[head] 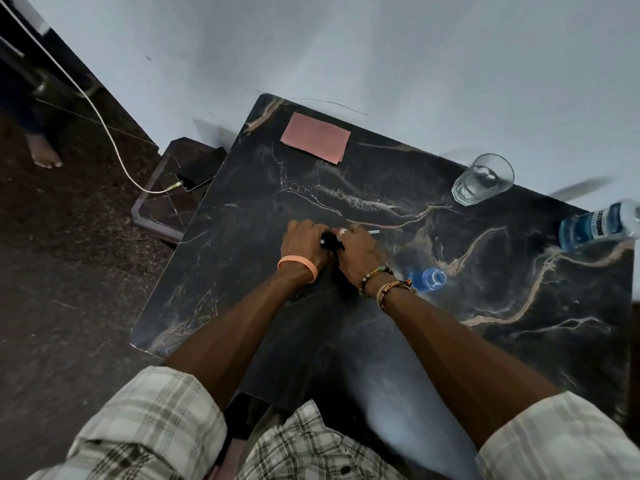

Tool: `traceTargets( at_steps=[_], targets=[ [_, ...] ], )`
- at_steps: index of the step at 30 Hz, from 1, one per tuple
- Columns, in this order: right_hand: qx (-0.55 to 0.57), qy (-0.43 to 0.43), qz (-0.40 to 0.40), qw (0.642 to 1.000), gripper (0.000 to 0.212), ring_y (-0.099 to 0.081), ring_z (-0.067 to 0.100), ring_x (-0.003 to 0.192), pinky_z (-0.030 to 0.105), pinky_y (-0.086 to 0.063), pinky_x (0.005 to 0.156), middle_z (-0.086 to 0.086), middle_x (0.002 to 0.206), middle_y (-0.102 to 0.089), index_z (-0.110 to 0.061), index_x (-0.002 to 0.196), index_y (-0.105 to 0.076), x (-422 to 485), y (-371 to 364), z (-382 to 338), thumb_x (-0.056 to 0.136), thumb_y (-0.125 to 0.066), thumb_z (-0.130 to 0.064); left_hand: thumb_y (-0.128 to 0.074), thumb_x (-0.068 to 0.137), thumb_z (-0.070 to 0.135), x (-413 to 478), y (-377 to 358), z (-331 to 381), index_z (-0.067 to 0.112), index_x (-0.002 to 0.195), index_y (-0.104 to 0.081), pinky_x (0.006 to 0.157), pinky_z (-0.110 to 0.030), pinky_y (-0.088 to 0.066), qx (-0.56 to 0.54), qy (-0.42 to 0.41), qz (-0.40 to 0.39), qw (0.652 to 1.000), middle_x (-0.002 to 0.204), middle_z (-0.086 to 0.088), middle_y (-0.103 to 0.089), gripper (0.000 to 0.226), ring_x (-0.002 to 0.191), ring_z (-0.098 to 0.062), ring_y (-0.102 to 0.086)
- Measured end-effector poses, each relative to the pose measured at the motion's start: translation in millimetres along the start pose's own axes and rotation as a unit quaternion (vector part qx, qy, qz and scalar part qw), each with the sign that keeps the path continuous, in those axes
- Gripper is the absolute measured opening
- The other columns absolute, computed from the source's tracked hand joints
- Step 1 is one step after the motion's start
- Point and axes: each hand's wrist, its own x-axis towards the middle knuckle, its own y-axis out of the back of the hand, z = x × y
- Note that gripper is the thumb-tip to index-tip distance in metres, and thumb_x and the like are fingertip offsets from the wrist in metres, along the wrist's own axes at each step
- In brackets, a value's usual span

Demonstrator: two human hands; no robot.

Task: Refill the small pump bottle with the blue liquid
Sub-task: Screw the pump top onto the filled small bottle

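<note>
Blue bottle [599,226] labelled LISTERINE, left hand [304,242] and right hand [358,252] gripping black pump head [330,241]

The table [381,188] gleamed, glossy dark marble. On it, the tumbler [482,180] was clear glass, the small bottle [431,278] translucent blue plastic.

Cream-and-grey plaid cotton shirt [311,445], pretty loose, with wide sleeves that stop partway up the arms so both forearms are bare. One small dark button [345,469] shows low on the front. Plain peach rubber wristband [299,263] sits just behind the left hand [304,242]. The right hand [360,252] side is busier: a string of mixed coloured beads [375,276], a woven tan band with lettering [391,289] too small to read, plus two thin silvery rings [343,232] on the fingers.
</note>
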Motion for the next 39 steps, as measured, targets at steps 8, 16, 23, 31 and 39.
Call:
traceTargets(
  at_steps=[8,16,23,31,39],
  targets=[
    [-0.162,0.081,0.045,0.982,0.018,-0.050,0.029,0.103,0.037,-0.043,0.079,0.013,0.119,-0.054,-0.009,0.105,-0.067,6,2,0,0.092,-0.060,-0.019,-0.065,0.085,0.040,3,-3,-5,0.028,0.111,-0.067,0.087,-0.041,-0.037,0.009,-0.014,0.017,1.000,0.104,-0.001,-0.064,0.028,0.109,-0.029,-0.047],
    [-0.157,0.110,0.096,0.977,0.023,-0.049,0.024,0.101,0.035,-0.035,0.088,0.004,0.104,-0.064,-0.018,0.111,-0.062,16,42,-2,0.090,-0.060,-0.026,-0.080,0.072,0.021,14,30,3,0.025,0.097,-0.074,0.075,-0.012,-0.044,-0.218,-0.078,0.057,0.971,0.084,0.012,-0.068,0.026,0.083,-0.010,-0.064],
    [-0.086,0.044,0.195,0.976,0.035,-0.053,0.026,0.096,0.036,-0.040,0.081,0.005,0.105,-0.066,-0.020,0.124,-0.063,9,106,3,0.089,-0.061,-0.022,-0.087,0.065,0.003,22,77,59,0.017,0.103,-0.070,0.085,-0.028,-0.057,-0.427,-0.061,0.076,0.899,0.100,-0.003,-0.072,0.043,0.093,-0.013,-0.069],
    [0.105,-0.041,0.335,0.936,0.026,-0.067,0.024,0.090,0.022,-0.046,0.076,0.008,0.100,-0.074,-0.014,0.115,-0.069,-46,191,44,0.090,-0.060,-0.012,-0.085,0.068,0.007,19,112,177,0.024,0.113,-0.059,0.082,-0.027,-0.058,-0.504,-0.132,0.047,0.852,0.093,-0.003,-0.072,0.055,0.089,-0.015,-0.071],
    [0.223,-0.165,0.368,0.888,0.030,-0.068,0.016,0.092,0.036,-0.056,0.083,0.005,0.105,-0.073,-0.014,0.117,-0.070,-108,220,84,0.088,-0.066,-0.019,-0.086,0.069,0.012,-5,100,256,0.023,0.085,-0.073,0.078,-0.026,-0.058,-0.475,-0.199,0.001,0.857,0.078,0.010,-0.073,0.024,0.077,-0.006,-0.071]
  ],
)
